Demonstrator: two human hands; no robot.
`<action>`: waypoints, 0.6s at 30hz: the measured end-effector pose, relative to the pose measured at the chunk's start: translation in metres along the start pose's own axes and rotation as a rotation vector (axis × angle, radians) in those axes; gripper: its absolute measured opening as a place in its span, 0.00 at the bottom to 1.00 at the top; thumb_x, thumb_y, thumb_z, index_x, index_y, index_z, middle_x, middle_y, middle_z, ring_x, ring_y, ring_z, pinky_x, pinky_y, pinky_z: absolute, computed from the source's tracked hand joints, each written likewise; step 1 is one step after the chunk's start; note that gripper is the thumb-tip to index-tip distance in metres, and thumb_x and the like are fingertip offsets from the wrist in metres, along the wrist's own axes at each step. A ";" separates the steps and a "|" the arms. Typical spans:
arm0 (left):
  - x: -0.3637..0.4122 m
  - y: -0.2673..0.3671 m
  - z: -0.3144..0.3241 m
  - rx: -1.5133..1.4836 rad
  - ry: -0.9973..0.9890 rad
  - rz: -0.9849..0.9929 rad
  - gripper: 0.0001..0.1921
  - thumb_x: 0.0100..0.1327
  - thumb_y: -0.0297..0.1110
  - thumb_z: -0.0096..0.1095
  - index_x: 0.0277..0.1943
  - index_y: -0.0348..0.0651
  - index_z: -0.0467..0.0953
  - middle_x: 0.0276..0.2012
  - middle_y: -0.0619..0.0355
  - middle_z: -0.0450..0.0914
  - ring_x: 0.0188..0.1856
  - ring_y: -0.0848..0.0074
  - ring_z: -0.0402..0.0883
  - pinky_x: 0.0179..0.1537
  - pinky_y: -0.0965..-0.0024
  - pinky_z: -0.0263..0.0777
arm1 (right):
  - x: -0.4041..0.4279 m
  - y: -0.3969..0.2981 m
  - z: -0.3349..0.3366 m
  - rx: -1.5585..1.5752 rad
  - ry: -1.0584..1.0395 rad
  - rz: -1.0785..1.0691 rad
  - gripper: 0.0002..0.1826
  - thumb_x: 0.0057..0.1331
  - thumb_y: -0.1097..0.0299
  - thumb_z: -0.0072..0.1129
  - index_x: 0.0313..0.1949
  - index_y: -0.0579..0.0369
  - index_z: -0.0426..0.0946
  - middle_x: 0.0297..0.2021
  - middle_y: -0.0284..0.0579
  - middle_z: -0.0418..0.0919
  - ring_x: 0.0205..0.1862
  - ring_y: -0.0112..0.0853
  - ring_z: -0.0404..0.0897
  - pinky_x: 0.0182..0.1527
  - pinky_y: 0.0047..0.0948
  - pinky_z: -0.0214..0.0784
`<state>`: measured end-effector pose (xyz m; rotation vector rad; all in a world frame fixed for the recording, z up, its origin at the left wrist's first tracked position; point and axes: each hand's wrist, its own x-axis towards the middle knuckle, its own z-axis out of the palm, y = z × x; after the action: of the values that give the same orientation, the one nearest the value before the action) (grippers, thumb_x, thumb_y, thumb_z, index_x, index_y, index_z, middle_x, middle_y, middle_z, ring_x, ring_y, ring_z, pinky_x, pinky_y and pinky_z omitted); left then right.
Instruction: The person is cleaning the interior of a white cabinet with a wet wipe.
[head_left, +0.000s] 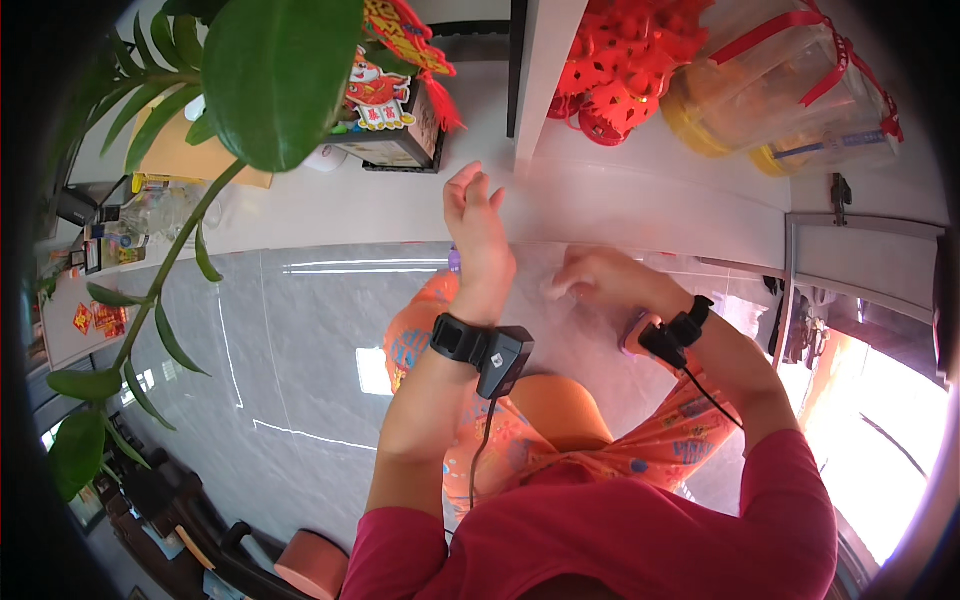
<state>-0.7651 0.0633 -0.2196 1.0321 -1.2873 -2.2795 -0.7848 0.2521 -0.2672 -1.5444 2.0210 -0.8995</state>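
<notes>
Before me, my left hand (478, 225) is raised near the edge of a pale cabinet top (615, 191), palm partly turned up, fingers loosely curled and holding nothing visible. Lower and to the right, my right hand (600, 281) is bent inward over the grey floor (322, 330); it is somewhat blurred, and whether anything lies between its fingers cannot be told. A black strap with a small dark device (504, 361) is on my left wrist. Another black strap with a cable (686, 326) circles my right wrist. My legs, in orange patterned trousers, straddle an orange rounded seat (559, 409).
Red paper-like decorations (615, 67) and clear jars with yellow lids (694, 124) stand at the upper right. A leafy plant (281, 82) hangs close at the upper left, beside a decorated box (401, 146). A pink stool (311, 562) is at the lower left.
</notes>
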 end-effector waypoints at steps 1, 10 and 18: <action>-0.001 0.001 -0.003 0.003 0.007 0.000 0.12 0.61 0.29 0.43 0.46 0.36 0.65 0.48 0.55 0.65 0.48 0.75 0.64 0.50 0.71 0.63 | 0.004 -0.003 0.001 0.006 -0.003 -0.003 0.20 0.47 0.81 0.54 0.41 0.51 0.75 0.33 0.44 0.74 0.30 0.37 0.74 0.36 0.29 0.68; 0.001 -0.005 0.007 -0.009 -0.007 -0.008 0.11 0.61 0.29 0.43 0.45 0.36 0.66 0.47 0.55 0.65 0.48 0.76 0.65 0.48 0.71 0.64 | 0.037 0.048 0.016 0.148 0.282 0.277 0.13 0.48 0.78 0.54 0.36 0.53 0.76 0.32 0.47 0.74 0.34 0.40 0.74 0.37 0.32 0.67; 0.000 -0.002 0.002 -0.011 0.010 -0.001 0.11 0.60 0.29 0.45 0.46 0.38 0.66 0.46 0.57 0.66 0.47 0.76 0.64 0.48 0.71 0.63 | 0.042 0.030 0.000 -0.136 0.494 0.495 0.17 0.47 0.78 0.55 0.38 0.50 0.76 0.35 0.45 0.74 0.38 0.39 0.74 0.39 0.33 0.66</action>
<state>-0.7667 0.0651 -0.2204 1.0396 -1.2693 -2.2767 -0.8170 0.2173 -0.2873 -0.8484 2.6915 -1.0164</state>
